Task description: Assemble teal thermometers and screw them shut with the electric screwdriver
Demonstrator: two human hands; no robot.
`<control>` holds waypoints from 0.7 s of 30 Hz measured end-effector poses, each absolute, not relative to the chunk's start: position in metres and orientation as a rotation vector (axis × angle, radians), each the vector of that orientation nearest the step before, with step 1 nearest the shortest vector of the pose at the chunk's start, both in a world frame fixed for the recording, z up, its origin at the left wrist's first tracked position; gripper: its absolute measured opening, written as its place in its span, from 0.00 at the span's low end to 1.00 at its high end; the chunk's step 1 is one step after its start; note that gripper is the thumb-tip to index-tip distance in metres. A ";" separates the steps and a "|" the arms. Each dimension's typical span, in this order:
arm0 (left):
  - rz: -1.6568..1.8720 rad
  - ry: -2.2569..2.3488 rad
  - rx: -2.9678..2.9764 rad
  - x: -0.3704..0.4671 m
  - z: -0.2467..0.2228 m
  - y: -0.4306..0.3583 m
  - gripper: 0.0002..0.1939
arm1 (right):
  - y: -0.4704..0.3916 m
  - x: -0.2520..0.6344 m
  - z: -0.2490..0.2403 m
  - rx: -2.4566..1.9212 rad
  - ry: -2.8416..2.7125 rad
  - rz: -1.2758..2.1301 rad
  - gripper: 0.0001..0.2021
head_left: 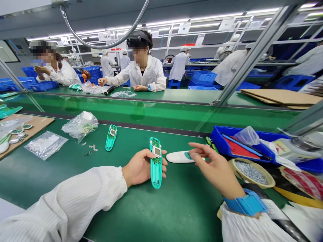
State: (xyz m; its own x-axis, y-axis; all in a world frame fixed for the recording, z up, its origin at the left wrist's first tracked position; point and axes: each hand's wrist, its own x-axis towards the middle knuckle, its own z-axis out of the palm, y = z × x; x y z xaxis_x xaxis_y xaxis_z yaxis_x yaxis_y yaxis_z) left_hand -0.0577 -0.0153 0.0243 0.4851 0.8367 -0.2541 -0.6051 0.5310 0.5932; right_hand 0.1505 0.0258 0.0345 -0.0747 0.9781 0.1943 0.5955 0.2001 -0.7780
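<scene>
My left hand (141, 168) is closed around a teal device housing (156, 171), held upright above the green bench. A green circuit board and a small grey screen sit in its upper half, with the thumb at the board's edge. Just to the right lies a white device shell (178, 157) with a teal patch. My right hand (209, 164) hovers at the shell's right end, fingers apart and nothing visible between them; whether a fingertip touches the shell I cannot tell. Further back on the bench rests a second teal housing (111, 137) with its own board and screen.
Left of the housings are small loose parts (93, 148) and clear plastic bags (46, 144). On the right stand a bowl of tiny screws (251, 172) and a blue bin (242, 144) with tools. A metal-framed divider crosses behind the bench; co-workers sit beyond it.
</scene>
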 end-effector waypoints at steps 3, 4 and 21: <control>0.875 0.502 0.445 -0.058 0.025 -0.016 0.23 | 0.037 0.159 0.018 -1.453 -1.997 0.128 0.19; 0.864 0.489 0.442 -0.058 0.026 -0.017 0.24 | 0.038 0.158 0.014 -1.419 -2.079 -0.004 0.19; 0.960 0.666 0.566 -0.053 0.024 -0.025 0.29 | 0.015 0.153 0.002 -1.373 -2.411 -0.233 0.16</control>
